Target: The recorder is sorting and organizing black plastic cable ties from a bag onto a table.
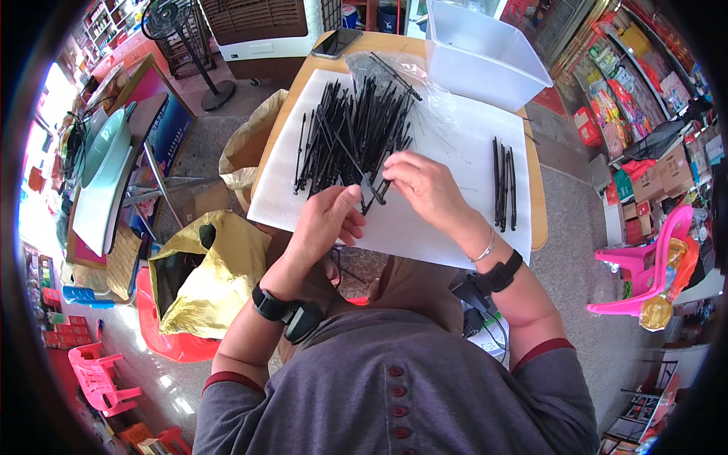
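Observation:
A thick heap of thin black rods [345,133] with small knobs along them lies on white paper [455,220] on the table. At the heap's near right edge my right hand [425,186] pinches one black rod [377,199], which slants down toward the left. My left hand [330,216] is beside the heap's near end, fingers loosely curled and thumb apart from them; I see nothing held in it. Its thumb is close to the rod ends. Apart from the heap, several more black rods [504,182] lie roughly side by side at the paper's right.
A clear plastic bin [485,64] and crumpled clear plastic [436,95] are at the table's far side, with a phone [337,43] at the far left corner. A yellow sack [216,273] and a tan sack [254,140] stand left of the table. A pink chair [644,262] is at the right.

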The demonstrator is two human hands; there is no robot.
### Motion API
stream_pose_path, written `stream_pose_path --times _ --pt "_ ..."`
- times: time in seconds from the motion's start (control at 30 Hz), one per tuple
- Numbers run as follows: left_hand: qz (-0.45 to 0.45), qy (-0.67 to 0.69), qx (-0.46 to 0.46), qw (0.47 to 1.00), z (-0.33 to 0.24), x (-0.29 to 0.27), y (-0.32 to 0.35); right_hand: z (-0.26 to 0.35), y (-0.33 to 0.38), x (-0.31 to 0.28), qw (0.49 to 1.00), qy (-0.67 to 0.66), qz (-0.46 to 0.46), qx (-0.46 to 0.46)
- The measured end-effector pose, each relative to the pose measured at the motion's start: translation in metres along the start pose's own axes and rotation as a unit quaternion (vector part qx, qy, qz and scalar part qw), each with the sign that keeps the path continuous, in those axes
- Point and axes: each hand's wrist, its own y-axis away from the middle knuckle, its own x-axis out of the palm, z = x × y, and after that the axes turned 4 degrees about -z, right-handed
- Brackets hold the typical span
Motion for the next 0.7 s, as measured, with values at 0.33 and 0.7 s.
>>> stream_pose_path --times 0.33,0.7 --pt "0.065 0.046 -0.008 0.997 0.0 -0.012 0.015 0.02 0.025 0.01 0.985 -0.1 -0.084 0.109" --pt "-0.026 -0.209 0.271 0.939 0.003 0.026 0.001 0.028 0.008 0.014 0.827 -0.38 -0.079 0.408"
